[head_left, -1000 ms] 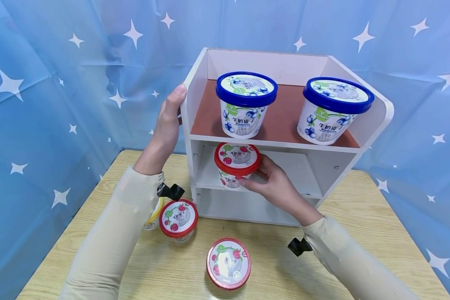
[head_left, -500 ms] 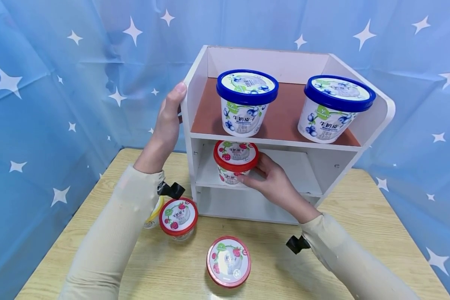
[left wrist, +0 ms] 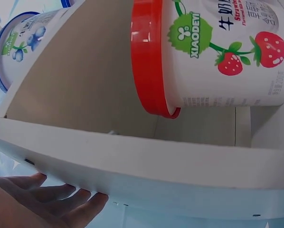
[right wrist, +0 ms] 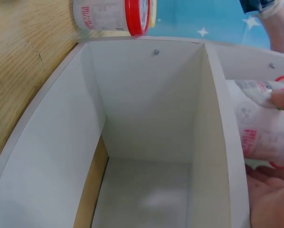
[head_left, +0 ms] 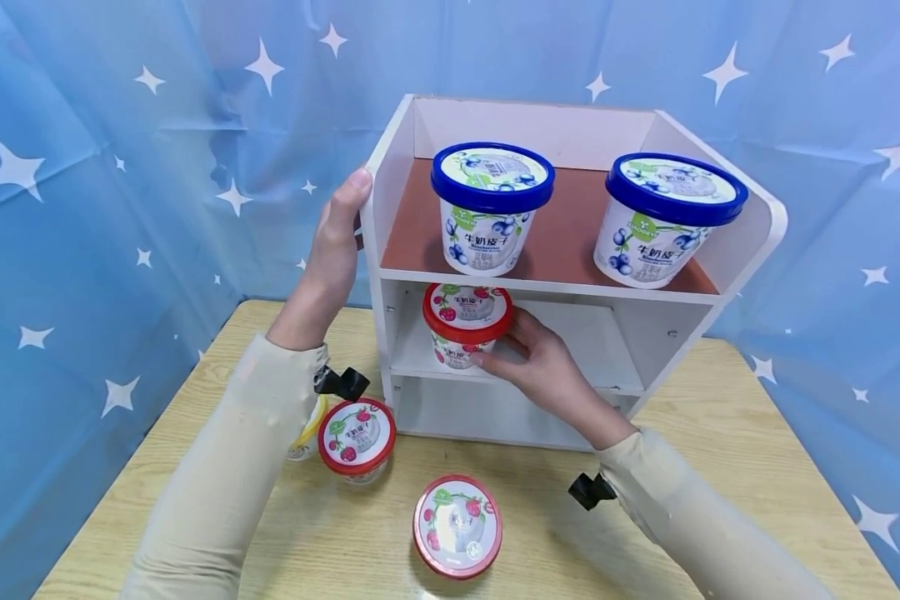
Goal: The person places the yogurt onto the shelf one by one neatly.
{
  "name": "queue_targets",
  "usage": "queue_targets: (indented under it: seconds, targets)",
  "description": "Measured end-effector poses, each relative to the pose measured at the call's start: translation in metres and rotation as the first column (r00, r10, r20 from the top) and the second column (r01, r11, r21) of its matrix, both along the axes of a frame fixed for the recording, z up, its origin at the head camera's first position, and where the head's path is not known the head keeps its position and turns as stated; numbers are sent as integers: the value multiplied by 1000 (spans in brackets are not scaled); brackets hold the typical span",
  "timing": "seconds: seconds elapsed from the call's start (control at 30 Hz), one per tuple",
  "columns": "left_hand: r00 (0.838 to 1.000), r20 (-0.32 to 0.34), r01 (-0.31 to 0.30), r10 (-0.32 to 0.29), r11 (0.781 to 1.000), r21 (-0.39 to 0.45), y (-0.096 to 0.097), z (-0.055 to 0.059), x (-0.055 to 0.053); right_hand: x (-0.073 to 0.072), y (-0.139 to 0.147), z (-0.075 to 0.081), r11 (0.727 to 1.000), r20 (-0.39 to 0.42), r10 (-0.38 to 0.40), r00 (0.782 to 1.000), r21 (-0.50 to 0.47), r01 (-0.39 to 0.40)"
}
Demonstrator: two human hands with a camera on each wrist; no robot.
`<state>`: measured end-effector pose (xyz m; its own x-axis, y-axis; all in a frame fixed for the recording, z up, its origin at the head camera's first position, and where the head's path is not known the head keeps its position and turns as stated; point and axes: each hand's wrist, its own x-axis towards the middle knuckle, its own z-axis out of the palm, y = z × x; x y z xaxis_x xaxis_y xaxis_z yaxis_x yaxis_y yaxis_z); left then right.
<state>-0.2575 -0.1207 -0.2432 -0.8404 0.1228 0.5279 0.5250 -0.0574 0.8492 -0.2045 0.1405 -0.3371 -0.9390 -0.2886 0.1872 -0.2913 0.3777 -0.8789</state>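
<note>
My right hand (head_left: 547,362) grips a red-lidded strawberry ice cream tub (head_left: 453,350) on the middle shelf of a white shelf unit (head_left: 498,404), thumb on its front and fingers at its right side. The tub stands upright near the left wall. In the right wrist view the thumb and fingers hold the tub (right wrist: 258,126) from both sides. My left hand (head_left: 333,254) rests on the unit's left side panel. In the left wrist view its fingertips (left wrist: 87,204) press on the panel's outer face, with the thumb out of sight there.
Two blue-lidded blueberry tubs (head_left: 487,237) (head_left: 648,246) stand on the brown top shelf. On the wooden table (head_left: 742,467) are two more red-lidded tubs (head_left: 356,437) (head_left: 457,527), plus a yellow-lidded tub (head_left: 311,429) partly hidden by the left sleeve. A blue starry curtain surrounds the table.
My right hand has shifted the strawberry tub slightly left along the middle shelf, keeping its grip. The left hand has stayed on the side panel.
</note>
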Motion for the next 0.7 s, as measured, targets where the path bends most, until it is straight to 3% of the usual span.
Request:
queue_targets:
  seconds: [0.23, 0.7]
  targets:
    - [1000, -4, 6, -6, 1000, -9, -1, 1, 0, 5, 9, 0, 1000, -55, -19, 998, 18, 20]
    - [1000, -10, 0, 0, 1000, -14, 0, 0, 1, 17, 27, 0, 999, -42, -44, 998, -14, 44]
